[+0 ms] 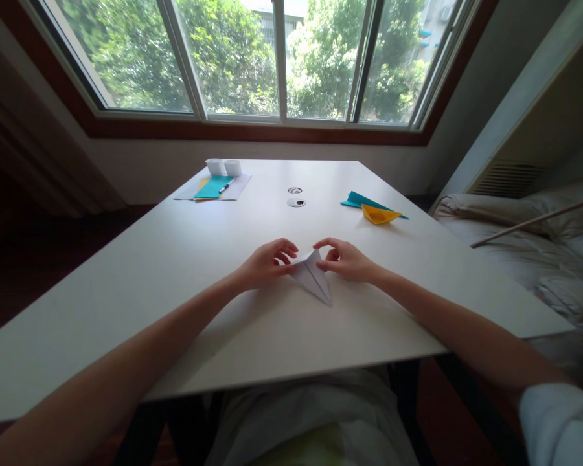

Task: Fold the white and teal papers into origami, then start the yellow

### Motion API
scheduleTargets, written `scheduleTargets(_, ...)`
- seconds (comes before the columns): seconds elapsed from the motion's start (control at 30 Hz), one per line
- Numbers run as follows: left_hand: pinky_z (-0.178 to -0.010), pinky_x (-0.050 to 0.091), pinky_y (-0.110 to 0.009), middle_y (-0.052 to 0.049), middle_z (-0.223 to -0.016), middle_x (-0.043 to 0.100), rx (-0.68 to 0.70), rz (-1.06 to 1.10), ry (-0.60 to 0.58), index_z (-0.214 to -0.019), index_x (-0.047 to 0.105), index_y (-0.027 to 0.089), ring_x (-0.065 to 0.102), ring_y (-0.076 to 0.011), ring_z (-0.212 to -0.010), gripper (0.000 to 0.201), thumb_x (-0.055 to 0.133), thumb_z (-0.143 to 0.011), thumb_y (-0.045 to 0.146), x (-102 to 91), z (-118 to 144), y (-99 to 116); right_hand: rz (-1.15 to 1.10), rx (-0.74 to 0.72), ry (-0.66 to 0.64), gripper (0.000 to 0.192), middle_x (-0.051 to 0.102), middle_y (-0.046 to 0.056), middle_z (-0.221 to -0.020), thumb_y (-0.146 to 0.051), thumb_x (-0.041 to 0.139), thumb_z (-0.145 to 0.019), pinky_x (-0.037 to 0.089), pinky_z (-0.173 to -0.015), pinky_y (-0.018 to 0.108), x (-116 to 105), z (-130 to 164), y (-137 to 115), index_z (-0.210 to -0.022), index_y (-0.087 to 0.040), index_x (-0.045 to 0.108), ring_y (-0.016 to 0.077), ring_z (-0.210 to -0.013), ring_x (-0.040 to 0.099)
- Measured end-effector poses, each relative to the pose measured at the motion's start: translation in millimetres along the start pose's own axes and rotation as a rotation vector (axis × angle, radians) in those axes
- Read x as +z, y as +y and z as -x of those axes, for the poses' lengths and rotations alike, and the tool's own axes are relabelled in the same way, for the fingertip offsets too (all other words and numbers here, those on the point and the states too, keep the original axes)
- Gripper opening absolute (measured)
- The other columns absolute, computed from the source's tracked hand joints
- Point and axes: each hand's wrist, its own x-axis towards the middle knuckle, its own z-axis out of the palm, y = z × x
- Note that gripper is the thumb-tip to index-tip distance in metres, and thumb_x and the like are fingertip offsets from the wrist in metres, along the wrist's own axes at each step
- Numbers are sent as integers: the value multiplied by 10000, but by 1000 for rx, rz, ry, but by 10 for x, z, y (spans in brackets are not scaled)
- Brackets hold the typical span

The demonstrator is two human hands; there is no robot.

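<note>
Daylight is let in by a window [282, 77] beyond the white counter [150, 278]. Toward the near side, a paper [313, 279] is seen already folded to a long point, a seam down its middle — whether more folds are left cannot be told. Its upper right edge appears lightly pinched between the thumb and index of the right hand [347, 260]. By the left hand [269, 260], half curled, the left edge is met with the thumb; a closed grip there cannot be confirmed. Teal plane [357, 199] and yellow boat [379, 215] are set aside, folded — sheets [214, 187] are left flat.
</note>
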Motion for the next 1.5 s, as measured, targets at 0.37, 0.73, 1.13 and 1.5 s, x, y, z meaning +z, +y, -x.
scheduleTargets(0.37, -643, 450, -268, -9, -801, 645, 126, -425, 67, -949, 534, 194, 585, -143, -706, 178, 534, -779, 247, 61, 21, -3, 252, -119, 85, 149, 633, -8, -708, -304, 548, -773, 363, -572, 217, 36, -4, 9, -753, -190, 642, 94, -610, 507)
scheduleTargets(0.73, -796, 437, -349, -72, -966, 549, 235, -843, -38, -996, 651, 236, 515, -200, -880, 251, 440, -864, 270, 75, 41, -60, 474, -329, 96, 181, 619, 47, -849, -205, 492, -833, 409, -767, 282, 117, -39, 108, -915, -213, 653, 152, -823, 529)
scheduleTargets(1.13, -854, 390, -437, -79, -1126, 509, 160, -925, -136, -1172, 553, 297, 453, -269, -1040, 435, 454, -813, 523, 13, 115, 26, 646, -345, -6, 428, 580, 103, -1062, -469, 498, -815, 416, -841, 382, 40, 42, 59, -1142, -211, 595, 226, -926, 521)
scheduleTargets(1.5, -898, 368, -449, -94, -1183, 484, 136, -954, -110, -1250, 465, 260, 393, -290, -1114, 523, 414, -821, 556, 73, 68, 12, 638, -338, 30, 350, 557, 114, -1110, -353, 481, -852, 413, -857, 409, 71, -55, 124, -1159, -211, 570, 234, -967, 500)
